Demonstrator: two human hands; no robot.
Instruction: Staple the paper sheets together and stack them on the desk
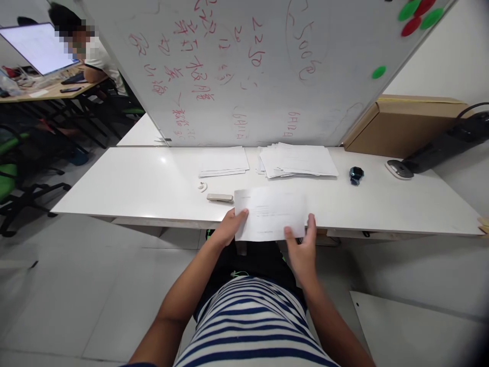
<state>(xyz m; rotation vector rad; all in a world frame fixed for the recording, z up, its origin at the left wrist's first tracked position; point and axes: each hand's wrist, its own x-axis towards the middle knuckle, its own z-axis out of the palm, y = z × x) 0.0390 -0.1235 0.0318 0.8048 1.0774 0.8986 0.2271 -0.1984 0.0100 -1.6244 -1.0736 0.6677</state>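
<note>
I hold a white printed sheet of paper (272, 213) over the front edge of the white table (133, 188). My left hand (229, 229) pinches its left edge, thumb on top. My right hand (303, 250) grips its lower right corner with fingers closed on it. A beige stapler (220, 198) lies on the table just left of the sheet. Behind it rest a neat stack of papers (223, 161) and a looser, fanned pile of papers (297, 161).
A whiteboard (248, 66) with red writing leans at the table's back. A cardboard box (405, 127), a black device with a cable (443, 145), a small dark watch-like object (356, 175) and a small white object (202, 186) are nearby. A person sits at a far-left desk (49, 92).
</note>
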